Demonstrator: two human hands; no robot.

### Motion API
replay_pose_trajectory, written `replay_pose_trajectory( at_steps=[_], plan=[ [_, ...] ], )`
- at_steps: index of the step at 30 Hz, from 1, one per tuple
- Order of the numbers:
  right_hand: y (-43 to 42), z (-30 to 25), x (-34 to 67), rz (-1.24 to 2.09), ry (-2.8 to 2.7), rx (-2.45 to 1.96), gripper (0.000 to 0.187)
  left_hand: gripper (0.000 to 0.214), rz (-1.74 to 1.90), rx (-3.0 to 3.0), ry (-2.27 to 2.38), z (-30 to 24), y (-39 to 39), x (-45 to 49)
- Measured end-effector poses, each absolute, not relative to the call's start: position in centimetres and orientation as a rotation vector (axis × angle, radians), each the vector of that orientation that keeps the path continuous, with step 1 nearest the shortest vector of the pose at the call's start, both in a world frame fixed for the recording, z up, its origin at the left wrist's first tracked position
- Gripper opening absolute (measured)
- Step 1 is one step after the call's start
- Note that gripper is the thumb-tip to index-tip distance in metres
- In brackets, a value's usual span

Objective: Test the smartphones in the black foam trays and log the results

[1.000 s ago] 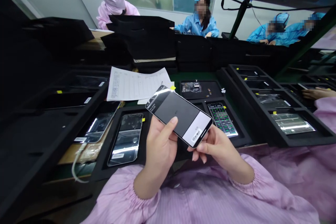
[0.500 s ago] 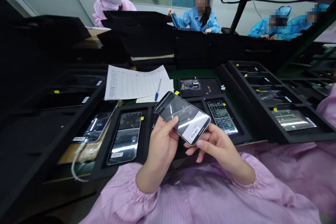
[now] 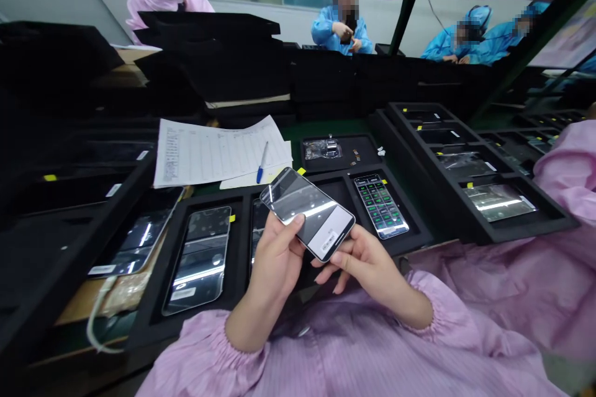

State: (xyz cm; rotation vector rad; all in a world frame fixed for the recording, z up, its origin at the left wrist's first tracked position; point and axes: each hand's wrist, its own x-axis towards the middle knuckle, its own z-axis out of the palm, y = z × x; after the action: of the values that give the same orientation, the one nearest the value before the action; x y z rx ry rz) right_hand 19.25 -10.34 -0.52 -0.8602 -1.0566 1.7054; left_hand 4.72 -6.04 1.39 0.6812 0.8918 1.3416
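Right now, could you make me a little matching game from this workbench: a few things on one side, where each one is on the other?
Things:
1. blue pen
2. dark phone
3. phone with green grid screen
4. printed sheet

Places:
A. in the tray's right-hand slot
B. held in both hands, left hand and right hand
C. lying on the papers
D. flat on the bench behind the tray

Pairs: 1-C, 2-B, 3-A, 4-D

No writing is sharp enough to read. The white label (image 3: 328,241) on the held phone (image 3: 307,213) carries a barcode and tiny blurred print; the far left paper form (image 3: 218,150) shows only illegible table lines.
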Motion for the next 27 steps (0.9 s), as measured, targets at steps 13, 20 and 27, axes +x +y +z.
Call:
replay_pose_trajectory(
  at_steps=[13, 20, 27],
  plan=[
    [-11.4, -0.5, 22.7, 1.864, -1.518, -0.998, 0.044, 0.050, 0.819, 0.929, 1.142, 5.0, -2.6, 5.1],
    [-11.7, 0.8, 24.7, 1.639, -1.612, -1.074, 0.037, 0.040, 0.767, 0.990, 1.332, 1.1, -0.1, 8.4],
    [-9.7, 0.0, 28.6, 0.474, -1.487, -1.606, 0.036, 0.050, 0.927, 1.057, 1.298, 1.7, -2.1, 8.2]
  ],
)
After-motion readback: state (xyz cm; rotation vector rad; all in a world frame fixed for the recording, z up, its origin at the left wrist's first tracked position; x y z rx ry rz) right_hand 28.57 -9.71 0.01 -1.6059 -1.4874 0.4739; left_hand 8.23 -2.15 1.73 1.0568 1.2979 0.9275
